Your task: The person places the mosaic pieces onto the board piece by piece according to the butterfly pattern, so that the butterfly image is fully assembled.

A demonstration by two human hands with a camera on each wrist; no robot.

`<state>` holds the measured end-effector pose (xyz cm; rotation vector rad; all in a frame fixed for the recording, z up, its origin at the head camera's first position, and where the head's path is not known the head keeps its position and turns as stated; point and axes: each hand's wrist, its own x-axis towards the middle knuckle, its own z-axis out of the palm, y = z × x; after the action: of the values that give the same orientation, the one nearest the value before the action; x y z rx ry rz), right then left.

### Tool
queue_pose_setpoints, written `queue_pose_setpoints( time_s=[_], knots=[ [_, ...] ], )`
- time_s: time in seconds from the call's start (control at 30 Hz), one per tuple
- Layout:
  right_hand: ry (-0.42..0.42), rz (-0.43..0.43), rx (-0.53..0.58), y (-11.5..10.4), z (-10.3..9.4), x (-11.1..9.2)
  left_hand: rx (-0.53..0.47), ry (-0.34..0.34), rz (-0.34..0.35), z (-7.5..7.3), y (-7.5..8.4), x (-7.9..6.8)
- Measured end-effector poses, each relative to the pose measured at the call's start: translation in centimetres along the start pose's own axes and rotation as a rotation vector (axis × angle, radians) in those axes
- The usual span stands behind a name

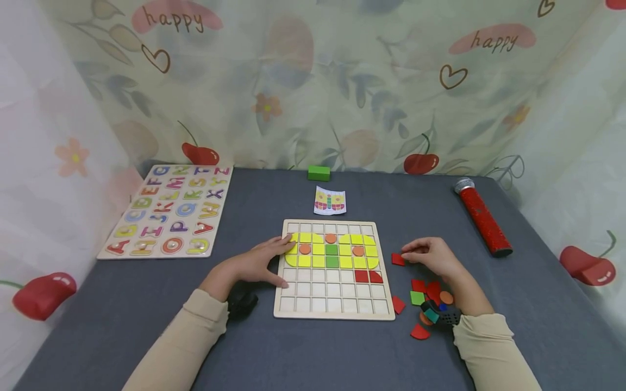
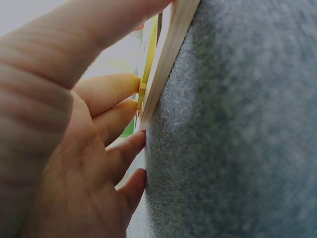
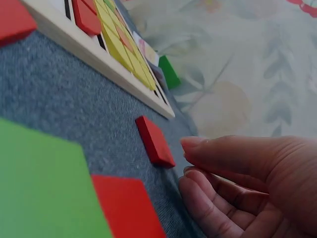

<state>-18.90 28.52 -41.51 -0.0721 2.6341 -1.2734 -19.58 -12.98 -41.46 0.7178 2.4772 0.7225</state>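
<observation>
A wooden grid board (image 1: 333,315) lies in front of me, filled in its upper rows with yellow tiles (image 1: 346,262), orange round tiles (image 1: 330,238) and green tiles (image 1: 332,255). Lower right in the grid sit a red square tile (image 1: 361,276) and a red quarter-round tile (image 1: 375,277). My left hand (image 1: 251,264) rests at the board's left edge, its fingers spread and fingertips on the rim and yellow tiles. To the right of the board, my right hand (image 1: 437,259) hovers at a loose red square (image 3: 155,143), thumb and fingers loosely bent, a small gap showing between.
Loose red, green, orange and blue pieces (image 1: 418,297) lie under my right wrist. A pattern card (image 1: 330,201) and a green block (image 1: 319,173) stand behind the board. An alphabet puzzle (image 1: 215,206) lies left, a red microphone (image 1: 484,220) right.
</observation>
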Motion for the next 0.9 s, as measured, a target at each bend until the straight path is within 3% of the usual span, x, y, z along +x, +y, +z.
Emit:
queue_pose_setpoints(
  time_s=[0.33, 0.6, 0.9],
  knots=[
    [-0.023, 0.012, -0.023, 0.5, 0.2, 0.1, -0.002, -0.001, 0.0, -0.1, 0.2, -0.1],
    [-0.027, -0.044, -0.07, 0.2, 0.7, 0.3, -0.005, -0.006, -0.003, -0.1, 0.3, -0.2],
    [-0.041, -0.022, -0.01, -0.5, 0.9, 0.4, -0.012, 0.003, -0.001, -0.1, 0.3, -0.2]
  ],
)
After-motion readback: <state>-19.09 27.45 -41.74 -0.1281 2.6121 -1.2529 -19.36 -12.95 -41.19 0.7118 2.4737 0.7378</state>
